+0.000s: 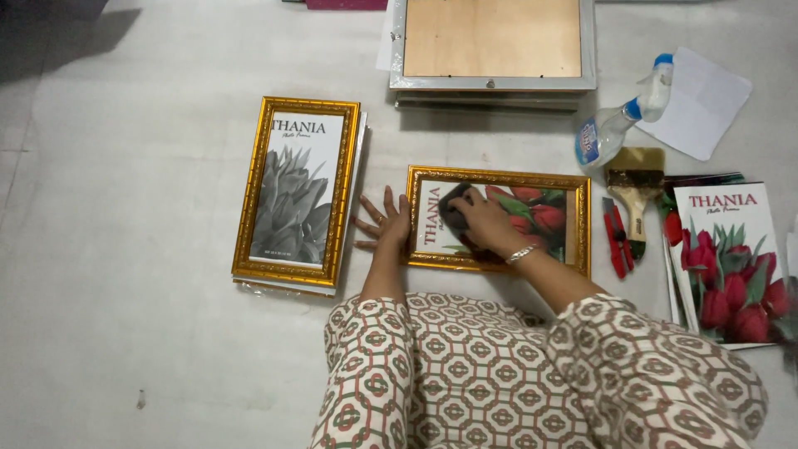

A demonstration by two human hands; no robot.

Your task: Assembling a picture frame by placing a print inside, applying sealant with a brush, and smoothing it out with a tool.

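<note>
Gold frame (pixel 499 219) ornate, glossy | R hand (pixel 486 223) w/ dark cloth (pixel 455 212) | L hand (pixel 384 223) flat

Off to the side — a spray bottle (pixel 613 126), paintbrush (pixel 635 187), red cutter (pixel 616 239) and white paper (pixel 702 101).

Seen from above, the person's left hand (pixel 384 223) lies flat and palm down, fingers spread and pointing away, a ring on one finger. The right hand (pixel 485 223) sits just to its right, fingers curled and pressed down, knuckles up. A silver bangle circles the right wrist. Both forearms are bare, reaching forward from patterned sleeves, the right one angled in from the near right.
</note>
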